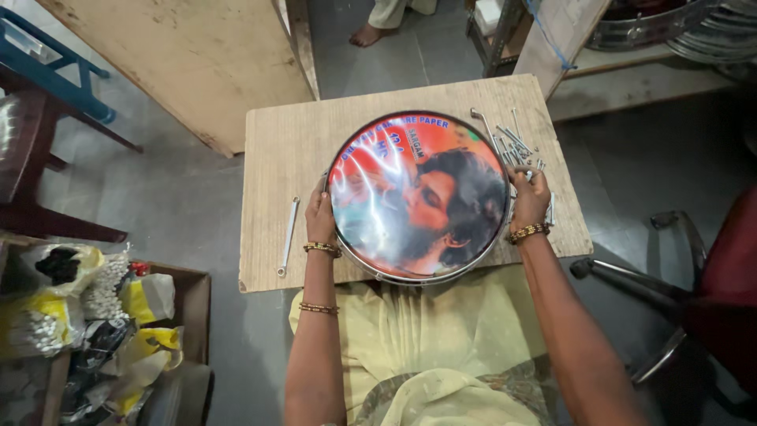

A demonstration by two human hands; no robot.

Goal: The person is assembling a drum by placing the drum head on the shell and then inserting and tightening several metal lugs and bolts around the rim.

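A round frame drum (418,197) with a glossy printed picture skin and a metal rim lies flat on a small wooden table (276,150). My left hand (319,217) grips its left rim. At the opposite side my right hand (527,201) grips the right rim. Both wrists wear bangles. A pile of metal rods and screws (512,142) lies on the table just beyond my right hand. To the left of my left hand a slim metal spanner (289,235) rests on the tabletop.
A large wooden board (189,63) leans at the upper left. Another person's bare foot (369,33) stands beyond the table. A box of bagged parts (102,323) sits at lower left, a chair (31,150) at far left, metal hoops (678,28) at upper right.
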